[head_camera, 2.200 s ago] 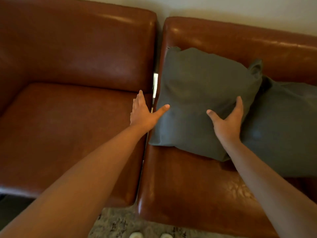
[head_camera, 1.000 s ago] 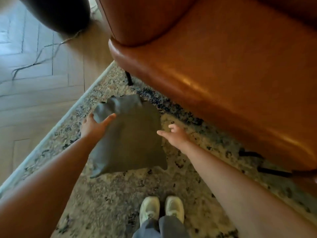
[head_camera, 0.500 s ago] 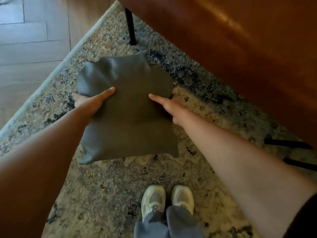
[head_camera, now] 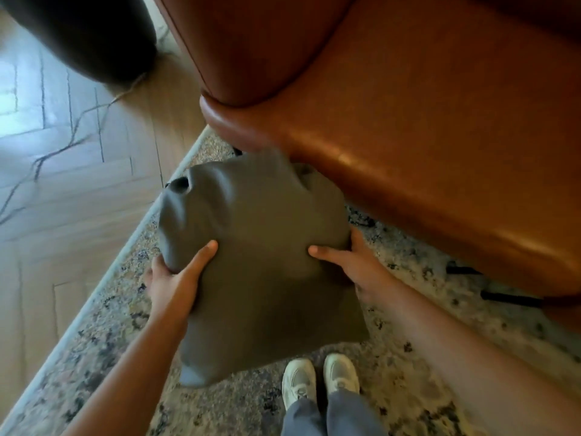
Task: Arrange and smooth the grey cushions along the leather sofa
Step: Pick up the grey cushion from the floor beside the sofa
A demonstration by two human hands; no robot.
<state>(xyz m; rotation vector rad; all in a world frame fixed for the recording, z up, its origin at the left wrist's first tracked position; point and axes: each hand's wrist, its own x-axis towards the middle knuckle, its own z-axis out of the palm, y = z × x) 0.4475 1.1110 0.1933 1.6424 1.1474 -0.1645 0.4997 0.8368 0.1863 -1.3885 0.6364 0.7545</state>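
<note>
A grey cushion (head_camera: pixel 257 256) hangs above the rug, held between both hands, its top corner close to the sofa's front edge. My left hand (head_camera: pixel 176 278) grips its left side with the thumb pressed on the front face. My right hand (head_camera: pixel 349 262) grips its right side, thumb on top and fingers hidden behind the fabric. The brown leather sofa (head_camera: pixel 424 121) fills the upper right, with its seat bare in this view.
A patterned rug (head_camera: pixel 103 335) lies under me, my two pale shoes (head_camera: pixel 320 380) on it. Wooden floor (head_camera: pixel 63 190) with a loose cable (head_camera: pixel 75 133) spreads to the left. A dark rounded object (head_camera: pixel 88 36) stands at the top left. Black sofa legs (head_camera: pixel 509 298) show at the right.
Both hands closed on the cushion lying on the rug and lifted it up toward the sofa. Earlier still, my hands were on cushions on the sofa seat.
</note>
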